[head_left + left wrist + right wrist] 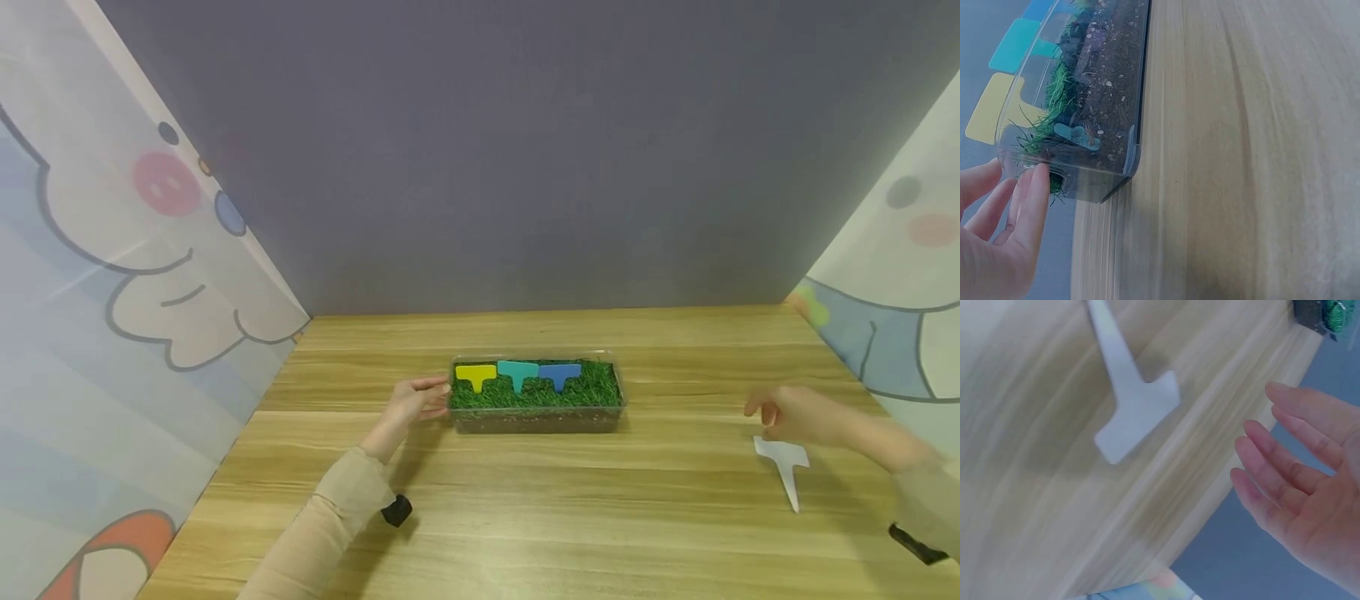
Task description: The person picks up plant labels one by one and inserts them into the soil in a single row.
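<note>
A clear plastic planter box (536, 421) with dark soil and green grass (600, 385) stands on the wooden table. Three T-shaped plant labels, yellow (476, 374), teal (517, 372) and blue (559, 373), stand upright in a row in the grass. My left hand (420, 400) touches the box's left end with fairly straight fingers (1036, 200). On the right of the table lies a white T-shaped plant label (782, 457). Over its wide end hovers my right hand (798, 414), slightly blurred. The right wrist view shows these fingers (1266, 465) loosely spread, holding nothing, apart from the label.
The wooden table (540, 508) ends at a grey wall (540, 167) behind the box. Cartoon-printed panels (150, 250) flank both sides. Each wrist wears a black device (397, 510) on its band.
</note>
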Tool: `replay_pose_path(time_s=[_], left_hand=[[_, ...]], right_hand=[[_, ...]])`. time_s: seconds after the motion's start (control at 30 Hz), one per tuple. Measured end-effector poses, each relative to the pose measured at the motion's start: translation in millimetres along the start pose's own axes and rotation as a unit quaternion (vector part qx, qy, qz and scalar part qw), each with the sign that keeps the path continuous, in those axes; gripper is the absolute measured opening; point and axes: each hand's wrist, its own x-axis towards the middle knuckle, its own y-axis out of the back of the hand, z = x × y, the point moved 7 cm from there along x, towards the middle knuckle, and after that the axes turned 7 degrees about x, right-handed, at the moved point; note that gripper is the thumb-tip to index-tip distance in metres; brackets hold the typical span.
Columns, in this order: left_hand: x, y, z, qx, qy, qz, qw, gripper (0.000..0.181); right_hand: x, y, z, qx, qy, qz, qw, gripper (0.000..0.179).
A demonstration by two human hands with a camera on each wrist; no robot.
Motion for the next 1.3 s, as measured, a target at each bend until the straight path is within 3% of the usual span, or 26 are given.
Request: replay_pose_path(time_s=[0.1, 0.37, 0.57, 0.97, 1.1, 1.3], left_hand=[[3.4, 0.2, -3.5, -0.008, 0.006, 0.002, 0.9999, 0.040], [2.6, 0.9, -2.5, -0.007, 0.008, 0.013, 0.9999, 0.036], [5.7, 2.0, -6.4, -0.013, 0.009, 0.013, 0.9998, 0.037], [11.2, 3.0, -11.1, -0.011, 0.005, 0.011, 0.9999, 0.038], [2.8, 1.1, -3.3, 0.001, 0.001, 0.009, 1.0000, 0.039], [-21.3, -6.2, 20.2, 0.007, -0.013, 0.007, 0.9999, 0.035]], right_hand=[[-4.4, -6.2, 10.9, -0.001, -0.036, -0.020, 0.9992, 0.028], [-9.9, -17.5, 26.8, -0.019, -0.051, -0.027, 0.9981, 0.037], [-14.2, -23.8, 30.3, -0.033, -0.060, -0.007, 0.9976, 0.038], [-16.8, -33.0, 42.0, -0.001, -0.093, -0.012, 0.9956, 0.044], [-17.2, -35.5, 45.6, -0.004, -0.080, -0.001, 0.9968, 0.046], [-18.9, -37.2, 46.5, -0.015, -0.063, 0.012, 0.9978, 0.046]])
